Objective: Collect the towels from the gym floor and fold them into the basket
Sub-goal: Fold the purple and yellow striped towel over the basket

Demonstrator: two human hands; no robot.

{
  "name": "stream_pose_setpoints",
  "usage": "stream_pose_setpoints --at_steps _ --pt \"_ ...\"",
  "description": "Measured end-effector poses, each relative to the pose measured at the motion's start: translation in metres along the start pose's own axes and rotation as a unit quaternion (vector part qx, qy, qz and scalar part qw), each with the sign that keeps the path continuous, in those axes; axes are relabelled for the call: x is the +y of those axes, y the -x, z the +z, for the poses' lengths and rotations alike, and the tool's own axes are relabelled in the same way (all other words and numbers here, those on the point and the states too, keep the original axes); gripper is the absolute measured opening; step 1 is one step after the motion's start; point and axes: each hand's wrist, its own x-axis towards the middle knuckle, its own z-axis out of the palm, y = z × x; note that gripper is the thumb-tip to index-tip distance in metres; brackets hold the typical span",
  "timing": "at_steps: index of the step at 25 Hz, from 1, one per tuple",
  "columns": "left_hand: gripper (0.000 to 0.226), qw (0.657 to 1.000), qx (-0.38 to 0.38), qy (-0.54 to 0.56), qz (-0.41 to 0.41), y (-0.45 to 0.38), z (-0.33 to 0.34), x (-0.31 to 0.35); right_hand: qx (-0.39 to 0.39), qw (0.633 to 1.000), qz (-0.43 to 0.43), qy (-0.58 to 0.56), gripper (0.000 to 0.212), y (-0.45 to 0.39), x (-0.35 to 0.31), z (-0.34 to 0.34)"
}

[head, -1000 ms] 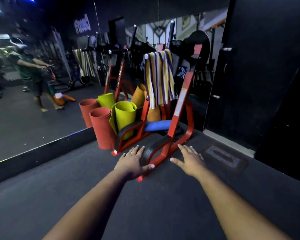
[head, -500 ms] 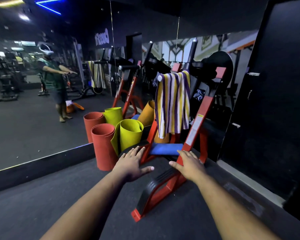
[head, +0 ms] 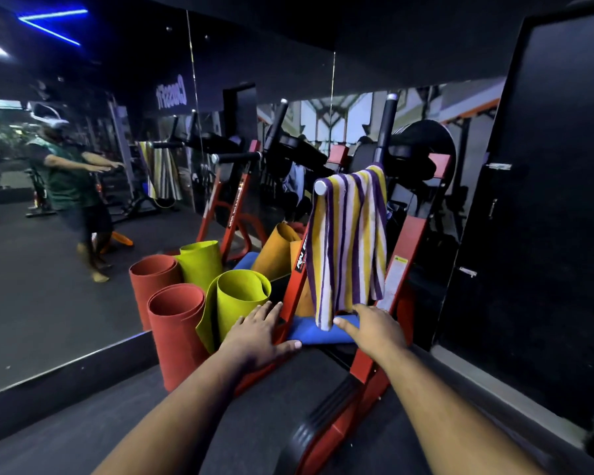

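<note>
A striped towel (head: pixel 348 245) in purple, yellow and white hangs over a metal bar of a red gym machine (head: pixel 369 365). My right hand (head: pixel 374 325) is stretched out just below the towel's lower edge, fingers apart, close to the hem; whether it touches is unclear. My left hand (head: pixel 259 332) is spread open to the left, over the machine's red upright and near a yellow-green rolled mat (head: pixel 239 299). Neither hand holds anything. No basket is in view.
Rolled mats stand left of the machine: red (head: pixel 174 332), yellow-green, and orange (head: pixel 276 250). A blue pad (head: pixel 318 335) lies under the towel. A mirror wall (head: pixel 83 234) runs along the left, reflecting a person. A black wall and door (head: pixel 535 234) close off the right. Dark rubber floor (head: pixel 83 423) lies below.
I have come closer to the machine. Both hands moved forward and up; the right hand now sits just under the towel's hem, the left beside the yellow-green mat.
</note>
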Motion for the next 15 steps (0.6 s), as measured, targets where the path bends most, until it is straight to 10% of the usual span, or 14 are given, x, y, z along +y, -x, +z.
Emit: stream_pose_setpoints --at_steps 9,15 --pt "0.114 1.000 0.006 -0.010 0.014 -0.133 -0.010 -0.027 0.094 0.995 0.015 -0.003 0.065 -0.152 -0.016 0.000" --pt "0.141 1.000 0.016 0.007 0.006 -0.193 -0.009 -0.042 0.137 0.990 0.036 -0.015 0.065 -0.232 -0.029 -0.007"
